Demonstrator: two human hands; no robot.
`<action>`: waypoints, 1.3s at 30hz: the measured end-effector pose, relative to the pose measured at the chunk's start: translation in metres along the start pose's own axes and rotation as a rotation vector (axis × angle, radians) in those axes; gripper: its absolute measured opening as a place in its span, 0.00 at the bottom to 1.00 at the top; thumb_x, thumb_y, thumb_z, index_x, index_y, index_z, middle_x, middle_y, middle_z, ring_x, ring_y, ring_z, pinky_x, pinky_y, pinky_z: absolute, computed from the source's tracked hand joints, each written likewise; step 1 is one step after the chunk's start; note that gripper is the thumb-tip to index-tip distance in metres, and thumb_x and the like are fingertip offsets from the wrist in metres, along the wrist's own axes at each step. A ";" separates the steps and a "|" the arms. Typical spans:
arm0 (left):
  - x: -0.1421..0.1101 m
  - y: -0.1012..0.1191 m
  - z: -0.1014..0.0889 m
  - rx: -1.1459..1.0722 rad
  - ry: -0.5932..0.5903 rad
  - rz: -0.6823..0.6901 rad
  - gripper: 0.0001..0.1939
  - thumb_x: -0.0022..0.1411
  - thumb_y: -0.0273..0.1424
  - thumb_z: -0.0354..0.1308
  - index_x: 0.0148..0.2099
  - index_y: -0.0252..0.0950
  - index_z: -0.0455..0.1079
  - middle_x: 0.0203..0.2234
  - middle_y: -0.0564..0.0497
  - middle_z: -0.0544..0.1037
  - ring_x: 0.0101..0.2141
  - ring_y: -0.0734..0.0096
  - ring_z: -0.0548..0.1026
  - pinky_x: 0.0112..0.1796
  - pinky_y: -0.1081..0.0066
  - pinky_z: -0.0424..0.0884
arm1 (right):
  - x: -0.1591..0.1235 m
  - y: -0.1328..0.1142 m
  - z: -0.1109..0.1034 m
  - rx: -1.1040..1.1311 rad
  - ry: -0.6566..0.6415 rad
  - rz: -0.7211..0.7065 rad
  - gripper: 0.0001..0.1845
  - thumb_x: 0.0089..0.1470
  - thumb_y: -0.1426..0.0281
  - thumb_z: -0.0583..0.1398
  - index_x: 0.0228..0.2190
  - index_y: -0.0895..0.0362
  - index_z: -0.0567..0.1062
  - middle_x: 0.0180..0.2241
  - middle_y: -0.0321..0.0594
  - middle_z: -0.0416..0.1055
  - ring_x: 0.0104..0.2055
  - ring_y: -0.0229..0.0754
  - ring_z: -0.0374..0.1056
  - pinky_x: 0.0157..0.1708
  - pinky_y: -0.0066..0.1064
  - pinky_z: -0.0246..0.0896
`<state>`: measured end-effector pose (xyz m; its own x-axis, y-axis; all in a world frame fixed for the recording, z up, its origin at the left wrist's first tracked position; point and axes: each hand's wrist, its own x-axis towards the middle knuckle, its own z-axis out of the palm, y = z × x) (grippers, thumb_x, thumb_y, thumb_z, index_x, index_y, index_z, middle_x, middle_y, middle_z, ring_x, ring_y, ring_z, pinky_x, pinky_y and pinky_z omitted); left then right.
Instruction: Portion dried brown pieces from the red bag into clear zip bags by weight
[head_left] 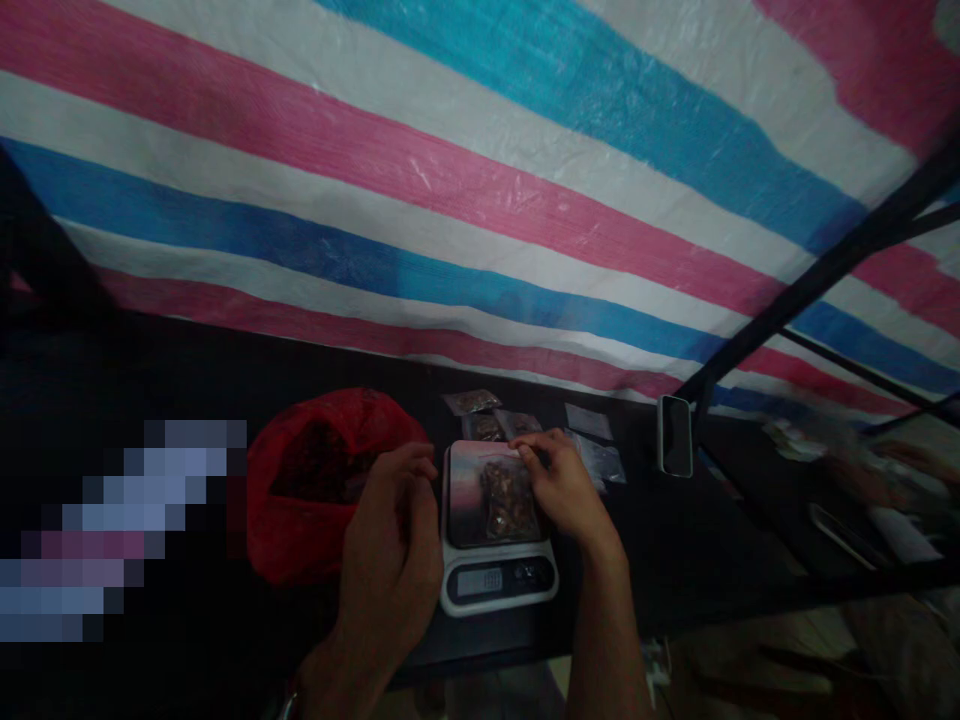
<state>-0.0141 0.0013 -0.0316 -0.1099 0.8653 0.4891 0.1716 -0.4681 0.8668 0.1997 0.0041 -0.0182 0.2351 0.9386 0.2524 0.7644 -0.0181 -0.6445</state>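
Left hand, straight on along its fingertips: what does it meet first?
The left hand would probably meet the scale first, at its left edge. Depth is unclear; it might pass above, toward the filled packet.

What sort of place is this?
Perhaps a makeshift stall or small packing workspace: striped plastic sheeting rises behind a dark table, where a digital scale bears a small filled bag.

Striped tarp (480,180), black frame bar (802,285), upright phone (676,436) on black tabletop (697,540).
Tarp: pink, white, blue bands, wrinkled, fills 12 o'clock. Bar: diagonal, 2 to 3 o'clock. Phone: pale edge, dark screen, near bar's foot, between 3 and 4 o'clock. Pale-rimmed dark object (847,537) at 4 o'clock, too blurred to identify.
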 end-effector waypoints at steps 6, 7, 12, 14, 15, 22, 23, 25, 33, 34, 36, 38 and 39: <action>0.002 0.002 -0.001 0.024 -0.012 0.037 0.09 0.72 0.28 0.51 0.49 0.41 0.71 0.37 0.53 0.79 0.37 0.70 0.79 0.38 0.72 0.75 | -0.002 -0.008 0.004 -0.019 -0.038 0.009 0.12 0.63 0.69 0.59 0.38 0.51 0.84 0.43 0.44 0.74 0.52 0.54 0.68 0.60 0.50 0.56; 0.002 0.002 -0.001 0.025 -0.019 0.037 0.09 0.72 0.28 0.51 0.50 0.41 0.71 0.37 0.53 0.79 0.36 0.70 0.79 0.37 0.72 0.75 | -0.002 -0.010 0.004 -0.028 -0.039 0.011 0.11 0.62 0.70 0.60 0.37 0.51 0.84 0.42 0.44 0.74 0.51 0.54 0.68 0.60 0.51 0.55; 0.000 0.001 0.002 0.030 -0.054 0.001 0.10 0.73 0.31 0.51 0.50 0.41 0.72 0.39 0.50 0.79 0.39 0.67 0.80 0.38 0.68 0.75 | -0.002 -0.018 -0.002 0.014 -0.037 -0.016 0.10 0.61 0.72 0.58 0.32 0.52 0.80 0.39 0.41 0.73 0.49 0.52 0.66 0.56 0.47 0.55; 0.001 0.000 0.004 0.035 -0.083 -0.036 0.10 0.72 0.34 0.52 0.51 0.41 0.73 0.43 0.48 0.80 0.42 0.63 0.79 0.42 0.65 0.76 | -0.003 -0.027 -0.007 0.116 -0.047 -0.067 0.09 0.62 0.72 0.58 0.31 0.53 0.77 0.38 0.39 0.72 0.47 0.49 0.67 0.54 0.43 0.56; 0.002 0.000 0.006 0.035 -0.108 -0.059 0.11 0.72 0.36 0.54 0.51 0.41 0.74 0.45 0.48 0.80 0.44 0.61 0.79 0.44 0.62 0.76 | -0.003 -0.032 -0.008 0.176 -0.061 -0.097 0.09 0.62 0.71 0.57 0.32 0.53 0.76 0.37 0.38 0.72 0.46 0.48 0.67 0.51 0.40 0.57; 0.010 -0.002 0.015 -0.085 -0.229 -0.195 0.14 0.69 0.42 0.57 0.45 0.43 0.81 0.41 0.48 0.82 0.46 0.57 0.78 0.50 0.58 0.74 | -0.007 -0.065 -0.001 0.504 -0.080 -0.187 0.05 0.64 0.68 0.61 0.36 0.52 0.77 0.35 0.34 0.75 0.40 0.42 0.69 0.43 0.34 0.60; 0.011 -0.002 0.015 -0.100 -0.211 -0.206 0.14 0.69 0.42 0.57 0.44 0.43 0.81 0.41 0.48 0.82 0.45 0.58 0.79 0.50 0.58 0.74 | -0.007 -0.065 0.001 0.549 -0.070 -0.184 0.03 0.63 0.67 0.63 0.38 0.52 0.78 0.37 0.34 0.76 0.41 0.42 0.70 0.44 0.34 0.60; 0.014 -0.002 0.014 -0.123 -0.179 -0.218 0.14 0.69 0.42 0.57 0.44 0.42 0.81 0.42 0.48 0.83 0.46 0.58 0.79 0.50 0.59 0.74 | -0.006 -0.065 0.005 0.627 -0.070 -0.177 0.09 0.61 0.67 0.65 0.44 0.51 0.78 0.40 0.35 0.77 0.42 0.42 0.71 0.45 0.33 0.62; 0.017 0.001 0.010 -0.155 -0.167 -0.195 0.17 0.72 0.43 0.53 0.47 0.43 0.81 0.45 0.47 0.86 0.47 0.59 0.82 0.50 0.60 0.76 | -0.004 -0.065 0.013 0.709 -0.086 -0.188 0.13 0.61 0.68 0.65 0.48 0.49 0.75 0.39 0.33 0.73 0.41 0.40 0.70 0.44 0.32 0.63; 0.017 0.001 0.010 -0.154 -0.165 -0.177 0.18 0.73 0.43 0.52 0.47 0.43 0.81 0.45 0.47 0.86 0.47 0.59 0.82 0.51 0.61 0.77 | -0.004 -0.066 0.013 0.721 -0.087 -0.192 0.14 0.61 0.68 0.65 0.49 0.49 0.75 0.39 0.33 0.73 0.41 0.40 0.70 0.44 0.32 0.63; 0.017 0.000 0.008 -0.143 -0.163 -0.140 0.18 0.74 0.41 0.50 0.49 0.43 0.81 0.46 0.48 0.86 0.48 0.60 0.82 0.52 0.61 0.76 | -0.003 -0.067 0.015 0.739 -0.082 -0.199 0.15 0.61 0.69 0.66 0.49 0.49 0.74 0.39 0.33 0.73 0.41 0.40 0.70 0.43 0.32 0.63; 0.017 -0.002 0.006 -0.122 -0.168 -0.103 0.18 0.75 0.40 0.49 0.50 0.43 0.81 0.48 0.48 0.86 0.50 0.62 0.82 0.54 0.62 0.75 | -0.003 -0.067 0.016 0.751 -0.082 -0.202 0.15 0.61 0.69 0.66 0.49 0.49 0.74 0.39 0.34 0.73 0.41 0.40 0.70 0.43 0.32 0.62; 0.017 -0.003 0.005 -0.109 -0.170 -0.084 0.18 0.76 0.40 0.49 0.51 0.43 0.80 0.49 0.48 0.85 0.51 0.62 0.81 0.55 0.62 0.75 | -0.003 -0.067 0.017 0.755 -0.085 -0.200 0.16 0.60 0.68 0.66 0.49 0.50 0.74 0.39 0.34 0.73 0.41 0.40 0.70 0.43 0.32 0.62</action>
<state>-0.0111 0.0184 -0.0261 0.0492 0.9157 0.3988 0.0613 -0.4013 0.9139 0.1372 0.0088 0.0122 0.0662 0.9228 0.3794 0.1648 0.3649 -0.9163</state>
